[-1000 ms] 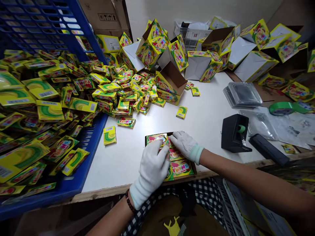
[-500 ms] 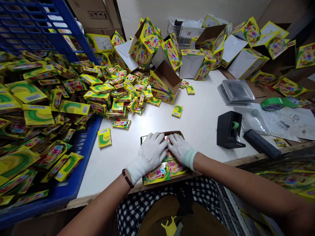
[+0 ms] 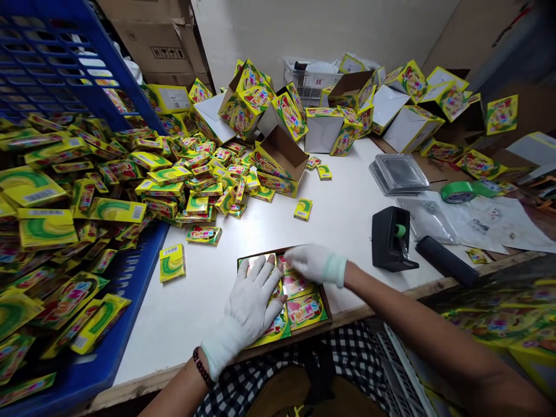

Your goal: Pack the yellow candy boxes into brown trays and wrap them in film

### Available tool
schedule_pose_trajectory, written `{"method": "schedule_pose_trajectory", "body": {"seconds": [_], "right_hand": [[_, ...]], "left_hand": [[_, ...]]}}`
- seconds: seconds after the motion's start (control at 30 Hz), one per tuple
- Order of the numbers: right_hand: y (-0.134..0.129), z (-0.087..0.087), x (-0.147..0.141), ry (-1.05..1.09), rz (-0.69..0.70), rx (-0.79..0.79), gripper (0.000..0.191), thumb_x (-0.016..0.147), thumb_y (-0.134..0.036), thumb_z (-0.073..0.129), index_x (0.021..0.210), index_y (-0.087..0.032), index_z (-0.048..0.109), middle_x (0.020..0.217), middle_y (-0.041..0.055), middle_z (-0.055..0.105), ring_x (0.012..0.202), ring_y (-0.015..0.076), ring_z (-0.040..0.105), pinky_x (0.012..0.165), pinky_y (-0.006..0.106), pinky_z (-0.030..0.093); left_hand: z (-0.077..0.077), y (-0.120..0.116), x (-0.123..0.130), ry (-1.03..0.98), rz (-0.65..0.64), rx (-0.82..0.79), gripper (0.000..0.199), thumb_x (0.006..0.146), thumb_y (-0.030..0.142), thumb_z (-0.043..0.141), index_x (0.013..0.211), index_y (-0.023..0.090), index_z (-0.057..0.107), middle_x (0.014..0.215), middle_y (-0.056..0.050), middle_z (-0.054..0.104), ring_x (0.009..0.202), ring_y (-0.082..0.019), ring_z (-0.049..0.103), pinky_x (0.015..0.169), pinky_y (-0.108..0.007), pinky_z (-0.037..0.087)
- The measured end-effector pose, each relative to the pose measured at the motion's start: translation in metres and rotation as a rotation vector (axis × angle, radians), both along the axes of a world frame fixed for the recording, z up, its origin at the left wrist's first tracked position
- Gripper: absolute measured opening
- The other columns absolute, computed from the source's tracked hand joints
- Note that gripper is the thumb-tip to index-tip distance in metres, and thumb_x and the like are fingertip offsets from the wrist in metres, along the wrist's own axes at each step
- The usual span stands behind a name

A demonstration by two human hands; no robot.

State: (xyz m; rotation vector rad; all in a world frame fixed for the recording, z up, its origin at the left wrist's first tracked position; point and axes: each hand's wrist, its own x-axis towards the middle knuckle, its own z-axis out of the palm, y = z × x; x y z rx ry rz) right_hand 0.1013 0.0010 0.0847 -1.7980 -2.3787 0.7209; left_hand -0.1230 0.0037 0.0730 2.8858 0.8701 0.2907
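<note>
An open carton (image 3: 329, 307) lies at the table's front edge, filled with small yellow-green candy boxes (image 3: 306, 311) marked "TWINS". My left hand (image 3: 252, 298), in a white glove, rests flat on the boxes in its left half, fingers spread. My right hand (image 3: 313, 263), gloved too, is over the carton's far right part. Its fingers stretch leftward toward my left fingertips, and it grips nothing that I can see. Part of the carton's contents is hidden under both hands.
A blue crate (image 3: 130, 341) spills a heap of candy boxes (image 3: 191, 174) onto the left of the white table (image 3: 204, 313). A black tape dispenser (image 3: 388, 240), clear plastic trays (image 3: 399, 172) and green tape (image 3: 457, 192) are on the right. Opened display cartons (image 3: 280, 153) stand behind.
My right hand has turned from lying flat on the boxes to pointing left across the carton's far side, uncovering boxes at the right. My left hand stays pressed down, and the view has shifted.
</note>
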Motion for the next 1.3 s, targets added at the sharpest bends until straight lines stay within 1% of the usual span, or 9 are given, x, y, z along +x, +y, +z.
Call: {"method": "schedule_pose_trajectory", "body": {"seconds": [0.17, 0.37, 0.5, 0.67, 0.73, 0.83, 0.97, 1.07, 1.3], "right_hand": [[0.072, -0.008, 0.072, -0.219, -0.323, 0.198, 0.047, 0.095, -0.012, 0.037, 0.14, -0.016, 0.05, 0.134, 0.0152, 0.058, 0.116, 0.022, 0.059, 0.096, 0.034, 0.047], [0.116, -0.039, 0.085, -0.335, -0.11, 0.154, 0.044, 0.092, -0.006, 0.043, 0.133, -0.017, 0.054, 0.151, 0.0191, 0.04, 0.136, 0.0303, 0.036, 0.103, 0.049, 0.035], [0.117, -0.042, 0.081, -0.357, -0.029, 0.129, 0.032, 0.093, -0.01, 0.043, 0.121, -0.011, 0.059, 0.133, 0.0218, 0.055, 0.122, 0.0295, 0.048, 0.1, 0.046, 0.036], [0.087, -0.01, 0.082, -0.234, -0.058, 0.212, 0.054, 0.084, -0.026, 0.06, 0.133, -0.008, 0.045, 0.128, 0.0218, 0.056, 0.112, 0.0304, 0.055, 0.098, 0.043, 0.042], [0.059, 0.012, 0.074, 0.204, -0.165, 0.294, 0.071, 0.084, -0.031, 0.063, 0.144, -0.014, 0.029, 0.13, 0.0167, 0.054, 0.111, 0.0249, 0.057, 0.097, 0.038, 0.047], [0.008, 0.044, 0.05, 0.709, -0.101, 0.198, 0.069, 0.087, -0.042, 0.063, 0.142, -0.026, 0.026, 0.126, 0.01, 0.055, 0.108, 0.0214, 0.059, 0.093, 0.037, 0.051], [-0.039, 0.072, 0.02, 0.771, -0.043, 0.073, 0.065, 0.08, -0.044, 0.073, 0.133, -0.024, 0.043, 0.129, 0.011, 0.055, 0.114, 0.0236, 0.057, 0.096, 0.038, 0.051], [-0.05, 0.081, 0.021, 0.62, -0.09, -0.028, 0.048, 0.084, -0.044, 0.067, 0.124, -0.019, 0.057, 0.114, 0.0092, 0.064, 0.095, 0.0203, 0.062, 0.084, 0.035, 0.053], [-0.043, 0.072, 0.028, 0.131, 0.04, -0.373, 0.024, 0.085, -0.028, 0.059, 0.1, -0.015, 0.072, 0.087, 0.003, 0.072, 0.073, 0.0143, 0.06, 0.066, 0.023, 0.045]], "left_hand": [[-0.004, -0.005, -0.01, -0.03, 0.027, 0.007, 0.054, 0.094, 0.043, 0.048, 0.142, 0.018, 0.049, 0.15, -0.014, 0.047, 0.141, -0.035, 0.038, 0.117, -0.06, 0.027], [-0.005, -0.008, -0.013, -0.101, 0.042, -0.025, 0.056, 0.094, 0.039, 0.05, 0.142, 0.012, 0.046, 0.146, -0.017, 0.051, 0.142, -0.036, 0.037, 0.117, -0.06, 0.029], [0.0, -0.008, -0.014, -0.159, 0.048, -0.086, 0.051, 0.094, 0.035, 0.05, 0.14, 0.012, 0.048, 0.142, -0.016, 0.055, 0.139, -0.036, 0.041, 0.118, -0.061, 0.028], [0.014, -0.013, -0.015, -0.426, 0.16, -0.272, 0.045, 0.093, 0.03, 0.052, 0.136, 0.016, 0.052, 0.141, -0.016, 0.054, 0.137, -0.029, 0.045, 0.118, -0.052, 0.034], [0.023, -0.013, -0.011, -0.612, 0.295, -0.437, 0.048, 0.094, 0.032, 0.053, 0.139, 0.016, 0.049, 0.145, -0.016, 0.051, 0.136, -0.028, 0.047, 0.117, -0.048, 0.037], [0.038, -0.007, 0.001, -0.878, 0.436, -0.938, 0.066, 0.09, 0.042, 0.059, 0.147, 0.018, 0.036, 0.144, -0.019, 0.051, 0.12, -0.027, 0.061, 0.101, -0.046, 0.052], [0.053, 0.0, 0.013, -0.926, 0.291, -1.47, 0.062, 0.084, 0.046, 0.067, 0.136, 0.016, 0.048, 0.122, -0.014, 0.067, 0.097, -0.024, 0.07, 0.083, -0.038, 0.059], [0.054, -0.007, 0.017, -0.788, 0.299, -1.266, 0.046, 0.08, 0.041, 0.071, 0.118, 0.015, 0.062, 0.112, -0.01, 0.071, 0.097, -0.025, 0.069, 0.086, -0.039, 0.057], [0.034, -0.019, 0.01, -0.552, 0.292, -0.506, 0.045, 0.087, 0.038, 0.061, 0.126, 0.016, 0.059, 0.124, -0.012, 0.066, 0.116, -0.026, 0.061, 0.104, -0.044, 0.048]]}}
